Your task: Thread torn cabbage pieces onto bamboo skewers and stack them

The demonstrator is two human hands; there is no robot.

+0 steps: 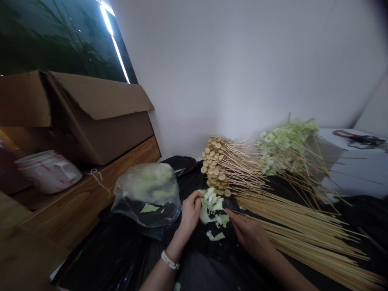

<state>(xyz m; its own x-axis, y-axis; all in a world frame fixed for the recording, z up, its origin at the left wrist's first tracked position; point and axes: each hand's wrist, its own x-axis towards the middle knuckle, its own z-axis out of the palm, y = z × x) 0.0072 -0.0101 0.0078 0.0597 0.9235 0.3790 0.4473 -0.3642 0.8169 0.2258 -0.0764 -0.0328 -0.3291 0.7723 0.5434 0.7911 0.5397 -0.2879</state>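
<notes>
Torn pieces of pale green cabbage [212, 202] lie in a small pile on black plastic sheeting, between my two hands. My left hand [190, 208], with a beaded bracelet at the wrist, is closed with its fingertips pinching a cabbage piece at the pile's left edge. On the other side, my right hand [248, 232] has its fingers drawn together, their tips at the pile's right edge; whatever they hold is too small to make out. Another loose cabbage piece [216, 236] lies just below. Bare bamboo skewers [306, 226] are spread beside my right hand.
Skewers of round, pale yellow slices [215, 159] are stacked by the wall. Cabbage skewers [287, 141] are heaped at right. A clear plastic bag [145, 190] of cabbage sits left. Beyond it are a cardboard box [118, 135] and white tub [50, 173] on a wooden surface.
</notes>
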